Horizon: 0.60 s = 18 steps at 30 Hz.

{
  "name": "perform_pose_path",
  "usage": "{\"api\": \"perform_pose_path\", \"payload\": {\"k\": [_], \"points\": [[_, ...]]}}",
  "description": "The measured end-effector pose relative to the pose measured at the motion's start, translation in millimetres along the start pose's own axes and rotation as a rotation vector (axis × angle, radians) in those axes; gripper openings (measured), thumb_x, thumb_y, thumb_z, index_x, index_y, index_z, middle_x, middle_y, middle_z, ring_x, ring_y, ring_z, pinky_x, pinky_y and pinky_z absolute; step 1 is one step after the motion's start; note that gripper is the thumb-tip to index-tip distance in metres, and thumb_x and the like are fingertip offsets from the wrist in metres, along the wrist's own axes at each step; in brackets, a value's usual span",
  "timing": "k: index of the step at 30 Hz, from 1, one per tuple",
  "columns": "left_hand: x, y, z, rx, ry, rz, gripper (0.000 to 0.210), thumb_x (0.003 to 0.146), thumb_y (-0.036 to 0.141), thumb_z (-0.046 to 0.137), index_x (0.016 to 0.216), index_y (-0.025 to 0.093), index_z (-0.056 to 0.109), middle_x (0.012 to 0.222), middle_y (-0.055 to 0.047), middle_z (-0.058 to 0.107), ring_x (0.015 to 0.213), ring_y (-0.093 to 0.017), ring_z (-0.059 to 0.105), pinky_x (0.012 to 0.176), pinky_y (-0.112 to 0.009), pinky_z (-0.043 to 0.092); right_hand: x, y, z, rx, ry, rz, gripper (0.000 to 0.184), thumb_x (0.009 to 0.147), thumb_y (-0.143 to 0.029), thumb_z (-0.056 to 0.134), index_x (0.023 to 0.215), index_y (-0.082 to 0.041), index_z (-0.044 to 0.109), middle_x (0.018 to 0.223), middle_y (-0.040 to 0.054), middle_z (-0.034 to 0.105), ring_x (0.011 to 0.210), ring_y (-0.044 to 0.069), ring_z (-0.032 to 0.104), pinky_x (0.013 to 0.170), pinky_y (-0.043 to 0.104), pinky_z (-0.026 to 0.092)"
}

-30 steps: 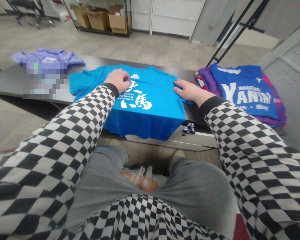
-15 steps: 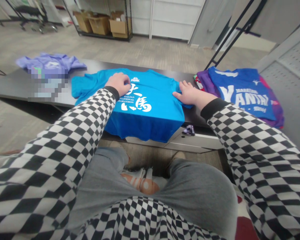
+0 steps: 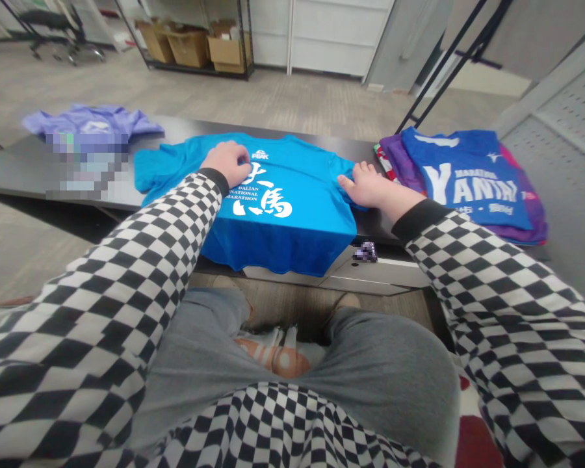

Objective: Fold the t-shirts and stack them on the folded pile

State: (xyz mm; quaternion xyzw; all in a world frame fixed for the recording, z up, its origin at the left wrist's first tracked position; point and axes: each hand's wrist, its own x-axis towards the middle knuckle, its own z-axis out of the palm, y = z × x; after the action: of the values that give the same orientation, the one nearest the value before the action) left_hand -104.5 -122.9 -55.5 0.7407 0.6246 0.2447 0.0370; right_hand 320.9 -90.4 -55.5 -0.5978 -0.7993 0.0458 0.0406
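A bright blue T-shirt [image 3: 302, 188] with white lettering lies front up, its lower part hanging over the near edge of the dark table [image 3: 370, 224]. On its chest, left of the small logo, my left hand [image 3: 228, 162] has its fingers curled down in a pinch at the cloth; the fingertips are partly hidden. My right hand [image 3: 368, 185] rests at the right sleeve, thumb apart and fingers spread over the fabric. A crease runs across the upper chest between the two hands.
Several folded shirts, a blue printed one [image 3: 468, 175] on top, lie stacked at the right. A lavender shirt [image 3: 92, 123] lies at the table's left end beside a blurred-out patch. Beyond stand a shelf with cardboard boxes [image 3: 188, 49] and a black metal frame [image 3: 439, 71].
The fingers of my right hand have bent a little more at the sleeve, and the chest crease shows more clearly. My left hand stays at the same spot. The view has shifted slightly.
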Motion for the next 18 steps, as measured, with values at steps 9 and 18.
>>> {"api": "perform_pose_path", "payload": {"k": [9,18], "points": [[-0.1,0.3,1.3,0.001,0.005,-0.007,0.02,0.088,0.039,0.069,0.102,0.029,0.079,0.12,-0.012,0.073,0.126,-0.041,0.06,0.117,-0.058,0.047,8.9,6.2,5.2,-0.004,-0.055,-0.034,0.114,0.102,-0.09,0.041,0.184,-0.012,0.034,0.192,0.0263,0.026,0.177,0.053,0.025,0.14,0.078,0.026],[-0.2,-0.9,-1.0,0.011,-0.014,0.0,0.024,0.088,0.041,0.069,0.105,0.028,0.081,0.121,-0.013,0.073,0.127,-0.041,0.062,0.116,-0.058,0.047,27.2,-13.7,-15.6,0.03,0.015,-0.157,0.083,0.113,-0.069,0.038,0.181,-0.022,0.047,0.192,0.0151,0.033,0.178,0.048,0.026,0.141,0.08,0.022]]}}
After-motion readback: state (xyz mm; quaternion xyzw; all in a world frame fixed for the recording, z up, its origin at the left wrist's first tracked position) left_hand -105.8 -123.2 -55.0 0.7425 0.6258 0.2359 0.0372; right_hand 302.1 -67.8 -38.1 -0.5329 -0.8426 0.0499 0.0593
